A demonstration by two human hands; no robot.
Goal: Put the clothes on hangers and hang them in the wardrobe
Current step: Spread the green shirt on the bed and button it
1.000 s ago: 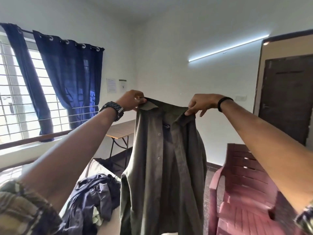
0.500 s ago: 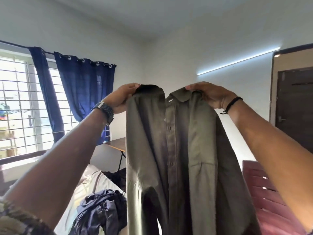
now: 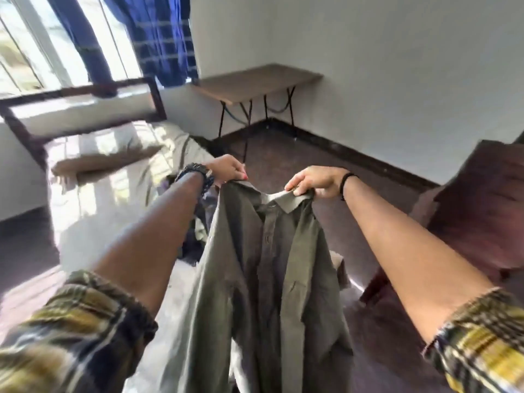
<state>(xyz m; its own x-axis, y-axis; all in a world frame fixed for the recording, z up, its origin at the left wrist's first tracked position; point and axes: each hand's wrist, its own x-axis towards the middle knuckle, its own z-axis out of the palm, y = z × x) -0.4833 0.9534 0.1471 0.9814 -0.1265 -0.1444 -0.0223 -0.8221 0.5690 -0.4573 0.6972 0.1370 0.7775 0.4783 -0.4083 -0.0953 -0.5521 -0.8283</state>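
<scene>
An olive-green button shirt hangs in front of me, held up by its shoulders. My left hand grips the left shoulder at the collar. My right hand pinches the right side of the collar. The shirt front faces me and drapes down past the bottom of the view. A dark blue garment lies on the bed behind my left forearm, mostly hidden. No hanger and no wardrobe show in the view.
A bed with a pale sheet and a pillow fills the left. A small folding table stands by the far wall under blue curtains. A maroon plastic chair stands at the right on the dark floor.
The shirt and both hands have come down from head height to lower in front of me. My view has tilted down from the wall and ceiling to the bed and floor.
</scene>
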